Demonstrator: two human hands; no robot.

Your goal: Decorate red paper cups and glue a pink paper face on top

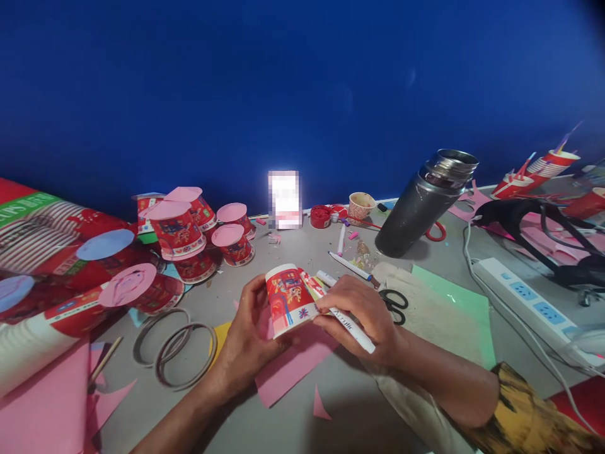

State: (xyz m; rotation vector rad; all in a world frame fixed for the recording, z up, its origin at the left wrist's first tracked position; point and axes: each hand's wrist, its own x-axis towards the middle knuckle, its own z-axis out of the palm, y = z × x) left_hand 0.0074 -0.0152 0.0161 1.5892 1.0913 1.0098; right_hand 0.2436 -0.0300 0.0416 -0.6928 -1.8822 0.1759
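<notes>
My left hand (255,328) is wrapped round a red and white paper cup (289,296) with a colourful printed pattern, tilted over the table in front of me. Between thumb and fingers of my right hand (362,315) is a white acrylic marker (352,329), its tip end against or very near the cup's right side. The exact tip is hidden by my fingers. Below the cup lies a sheet of pink paper (288,375). Beyond my right hand rest black-handled scissors (394,307) and another marker (350,265).
Decorated cups (177,233) with paper discs stand at the left, near tape rings (186,356) and stacked cups (28,343). A dark flask (420,208), a power strip (534,309) and green paper (477,321) occupy the right. A bright, blurred-out screen (286,198) stands by the blue wall.
</notes>
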